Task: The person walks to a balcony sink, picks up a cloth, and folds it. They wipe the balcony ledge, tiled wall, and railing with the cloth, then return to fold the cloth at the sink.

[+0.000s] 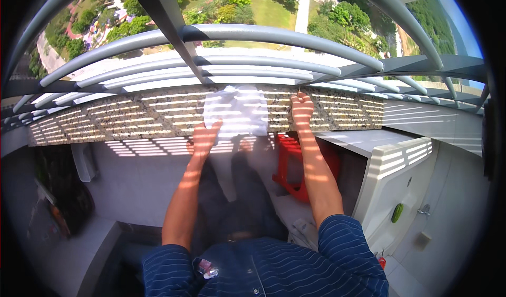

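A white, thin, crumpled sheet (236, 110), cloth or plastic, lies on the speckled granite ledge (168, 107) in front of me. At its near left corner, my left hand (204, 137) grips the edge, thumb on top and the other fingers mostly hidden below. My right hand (302, 109) is closed over the ledge, to the right of the sheet and apart from it. Its fingers are pinched together near the foot of the railing. A tiny thin tip seems to show above them, too small to name.
Grey metal railing bars (279, 33) rise beyond the ledge, with trees and lawn far below. Under my right forearm stands a red plastic stool (292, 165). At the right is a white sink (390, 191) holding a green cucumber (397, 213), beside a tap (424, 209).
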A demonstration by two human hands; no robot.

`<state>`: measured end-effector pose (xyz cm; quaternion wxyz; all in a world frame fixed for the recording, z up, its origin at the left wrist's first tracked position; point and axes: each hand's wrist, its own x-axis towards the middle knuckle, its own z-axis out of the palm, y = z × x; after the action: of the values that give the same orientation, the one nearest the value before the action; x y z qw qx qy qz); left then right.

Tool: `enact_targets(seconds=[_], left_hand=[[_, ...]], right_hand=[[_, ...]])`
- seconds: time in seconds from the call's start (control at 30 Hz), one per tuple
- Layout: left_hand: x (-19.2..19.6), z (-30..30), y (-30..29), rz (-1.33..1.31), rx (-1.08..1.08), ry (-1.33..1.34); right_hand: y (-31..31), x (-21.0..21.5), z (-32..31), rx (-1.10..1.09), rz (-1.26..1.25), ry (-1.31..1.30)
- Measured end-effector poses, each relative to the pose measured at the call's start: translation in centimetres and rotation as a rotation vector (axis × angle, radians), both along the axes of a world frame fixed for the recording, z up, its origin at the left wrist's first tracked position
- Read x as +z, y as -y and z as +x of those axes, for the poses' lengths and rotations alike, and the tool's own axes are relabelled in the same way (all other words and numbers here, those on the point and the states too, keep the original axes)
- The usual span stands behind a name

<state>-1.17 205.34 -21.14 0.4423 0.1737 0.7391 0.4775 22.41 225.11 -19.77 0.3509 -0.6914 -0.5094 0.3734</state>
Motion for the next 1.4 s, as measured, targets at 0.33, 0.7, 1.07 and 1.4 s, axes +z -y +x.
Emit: enact_targets(seconds=[0.33, 0.7, 1.07, 1.4], left_hand=[[1.6, 0.1, 0.1, -0.104, -0.029, -0.029], [1.4, 0.2, -0.1, -0.097, -0.043, -0.077], [0.8, 0.0, 0.3, -0.039, -0.084, -0.048], [1.5, 0.3, 0.3, 0.008, -0.058, 0.028]], right_hand=[[-1.1, 2.8, 0.4, 0.043, 0.087, 0.019], [-1.2, 4.7, -0.1, 0.066, 0.192, 0.091], [-0.9, 4.1, 0.5, 0.063, 0.277, -0.112], [-1.6, 4.3, 0.1, -0.053, 0.295, -0.156]])
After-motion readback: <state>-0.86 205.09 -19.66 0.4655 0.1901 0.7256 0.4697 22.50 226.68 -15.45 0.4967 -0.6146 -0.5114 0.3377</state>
